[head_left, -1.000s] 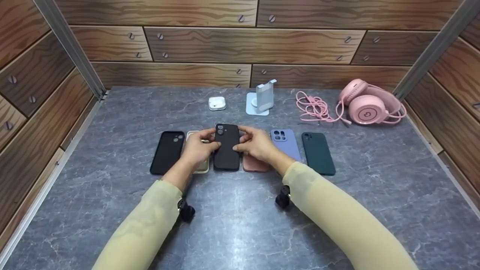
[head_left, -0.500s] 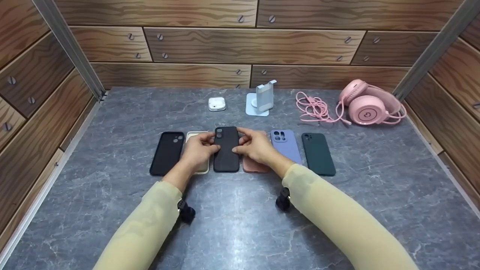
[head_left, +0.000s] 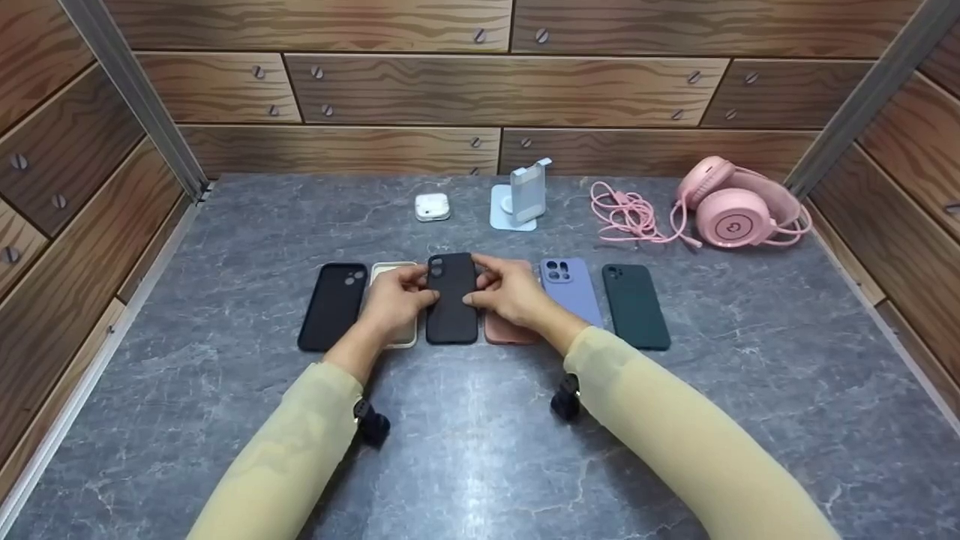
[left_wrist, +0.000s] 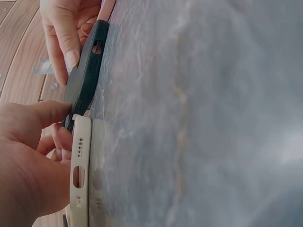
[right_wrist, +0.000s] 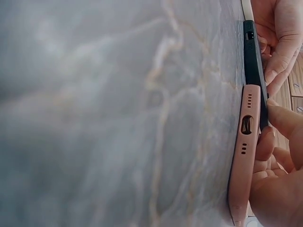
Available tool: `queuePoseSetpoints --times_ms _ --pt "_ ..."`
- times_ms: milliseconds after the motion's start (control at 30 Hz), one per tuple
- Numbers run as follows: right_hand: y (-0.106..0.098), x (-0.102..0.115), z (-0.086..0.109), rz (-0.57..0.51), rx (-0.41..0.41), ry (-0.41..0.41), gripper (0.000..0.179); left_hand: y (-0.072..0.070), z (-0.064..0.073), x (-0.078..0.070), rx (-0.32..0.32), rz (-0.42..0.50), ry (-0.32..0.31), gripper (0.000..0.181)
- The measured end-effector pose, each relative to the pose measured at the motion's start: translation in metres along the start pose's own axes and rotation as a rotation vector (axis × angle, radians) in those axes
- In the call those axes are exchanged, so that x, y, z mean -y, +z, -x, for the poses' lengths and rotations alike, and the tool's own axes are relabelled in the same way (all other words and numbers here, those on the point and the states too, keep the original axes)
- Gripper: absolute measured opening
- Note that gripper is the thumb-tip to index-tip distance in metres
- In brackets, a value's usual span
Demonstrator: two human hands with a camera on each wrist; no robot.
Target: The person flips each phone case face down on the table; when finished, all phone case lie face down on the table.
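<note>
A black phone case lies back-side up in the middle of a row of cases. My left hand pinches its left edge, thumb on the back. On the opposite edge, my right hand does the same. Its lower end, with a charging-port cutout, shows close over the table in both wrist views. Under my left hand is a cream phone case, partly covered. A pink phone case sits beneath my right hand, also partly hidden.
Another black case, inner side up, lies at the row's left end. Purple and dark green cases lie to the right. Farther back are a small white box, a light blue stand and pink headphones.
Over the first half second, the black case's far end came down slightly towards the table, with both hands holding it. Since then the hands and case have hardly moved.
</note>
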State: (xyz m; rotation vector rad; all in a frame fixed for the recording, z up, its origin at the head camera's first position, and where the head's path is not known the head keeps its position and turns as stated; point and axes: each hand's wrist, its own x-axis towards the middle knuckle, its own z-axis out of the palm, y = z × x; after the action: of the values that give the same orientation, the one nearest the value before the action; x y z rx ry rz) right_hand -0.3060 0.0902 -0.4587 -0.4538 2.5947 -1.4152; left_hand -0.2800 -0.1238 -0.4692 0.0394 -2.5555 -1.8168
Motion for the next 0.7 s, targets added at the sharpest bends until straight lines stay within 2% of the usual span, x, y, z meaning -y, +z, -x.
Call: queuePoseSetpoints --times_ms 400,567,700 --pt "-0.0009 0.0004 0.002 -0.018 -0.004 0.005 0.073 0.0005 -0.0017 -0.0026 0.01 -0.059 -0.017 0.051" --pt "-0.0005 -0.0001 0.0016 -0.029 -0.007 0.006 0.073 -0.0007 -0.0013 -0.0039 0.016 -0.03 -0.039 0.051" --pt "-0.0014 -0.0003 0.0005 -0.041 0.003 0.019 0.07 -0.0048 0.0019 -0.0071 0.037 0.027 -0.056 0.051"
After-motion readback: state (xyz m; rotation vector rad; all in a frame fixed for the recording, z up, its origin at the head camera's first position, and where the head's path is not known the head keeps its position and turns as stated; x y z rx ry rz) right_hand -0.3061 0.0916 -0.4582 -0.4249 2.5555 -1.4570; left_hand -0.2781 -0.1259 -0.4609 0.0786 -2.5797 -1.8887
